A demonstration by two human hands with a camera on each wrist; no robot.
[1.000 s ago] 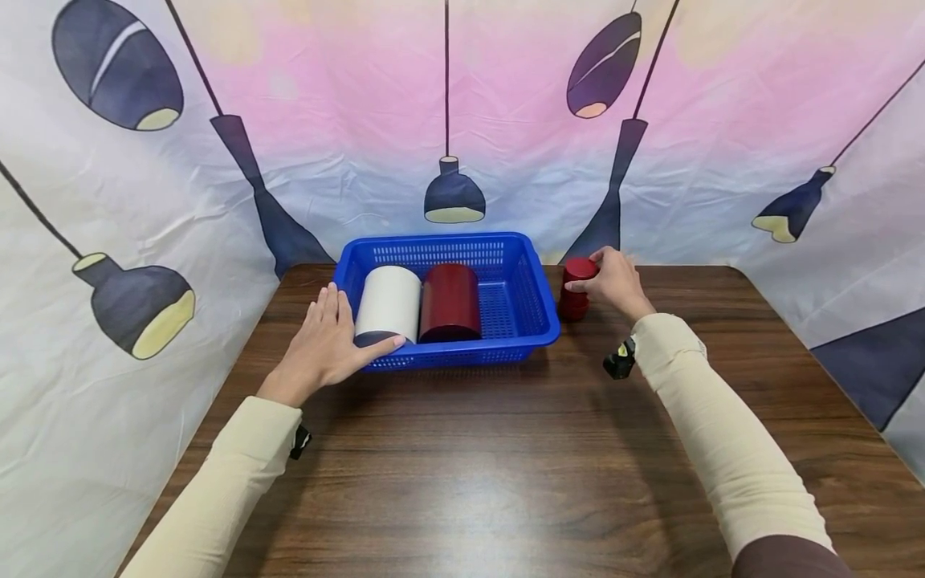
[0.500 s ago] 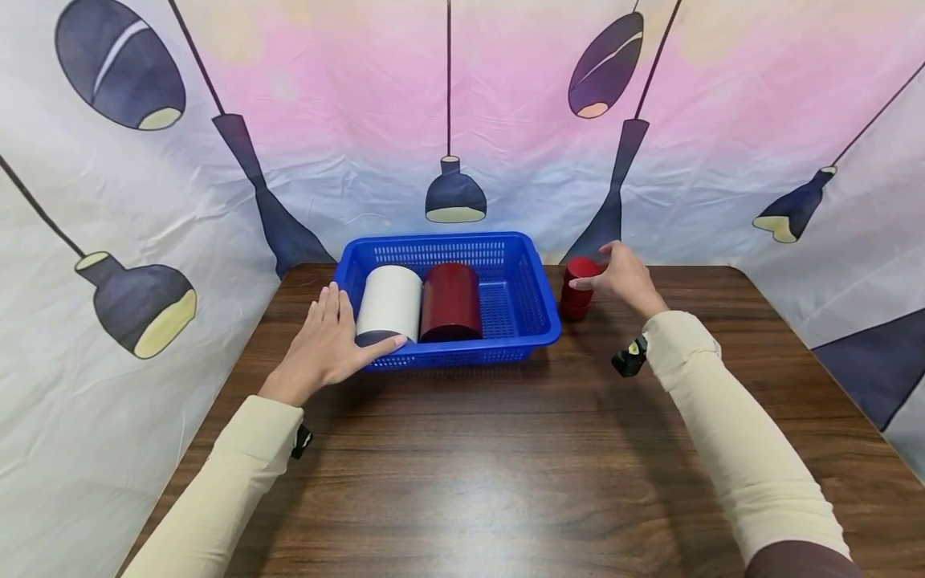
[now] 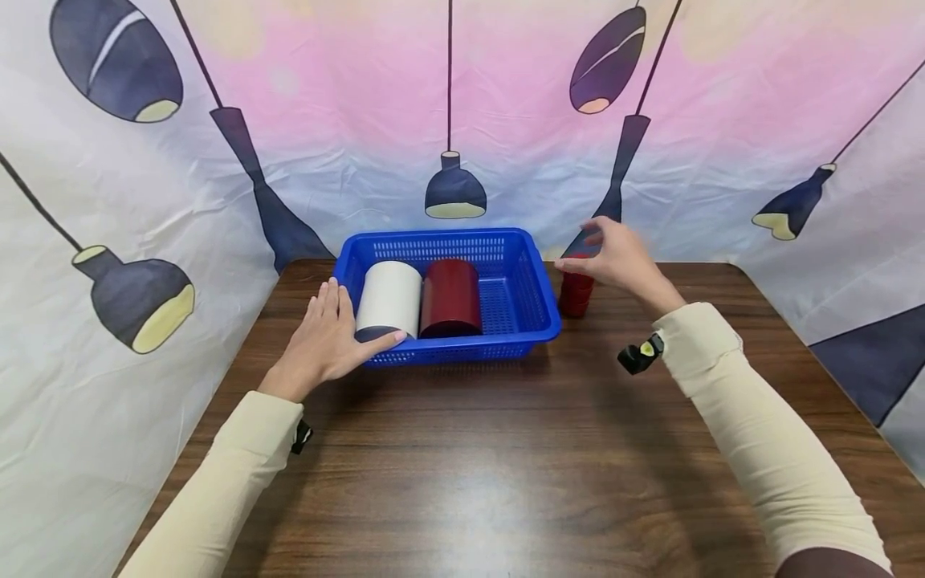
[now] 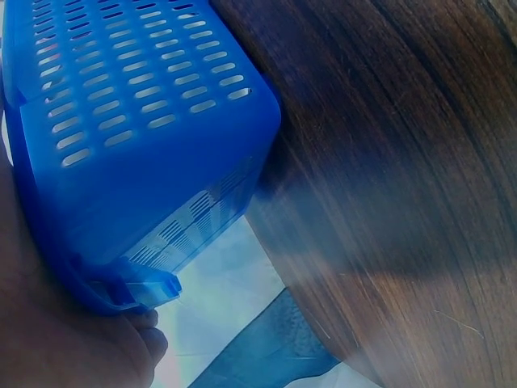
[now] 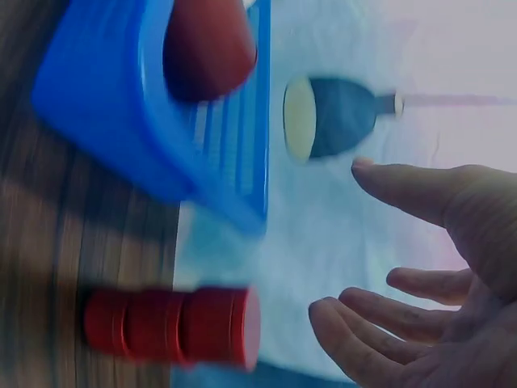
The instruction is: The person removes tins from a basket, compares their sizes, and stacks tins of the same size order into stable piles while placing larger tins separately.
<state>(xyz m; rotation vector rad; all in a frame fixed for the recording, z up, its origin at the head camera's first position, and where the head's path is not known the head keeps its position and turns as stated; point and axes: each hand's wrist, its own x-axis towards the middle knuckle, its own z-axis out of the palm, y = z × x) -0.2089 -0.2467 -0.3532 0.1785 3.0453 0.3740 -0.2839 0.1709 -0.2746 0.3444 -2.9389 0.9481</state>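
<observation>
1. My left hand (image 3: 323, 341) is lying flat against the near-left corner of the blue basket (image 3: 536, 299), its fingers straight and relaxed, the thumb stretching along the front rim; it is gripping nothing.
2. My right hand (image 3: 616, 258) is hovering just above the red canister (image 3: 576, 294), and its fingers (image 5: 355, 331) are spreading loosely, clear of the lid, holding nothing.
3. The red canister is standing upright on the tabletop (image 3: 462, 466), just beside the basket's right wall and outside it.
4. In the right wrist view the red canister (image 5: 174, 325) is showing its ribbed side and flat top, with a gap between it and my fingertips.
5. Inside the basket a white cylinder (image 3: 389, 299) and a dark red cylinder (image 3: 450, 299) are lying side by side, touching, filling the left and middle part.
6. In the left wrist view the blue basket (image 4: 129, 145) is sitting on the wood, with my palm pressing at its corner.
</observation>
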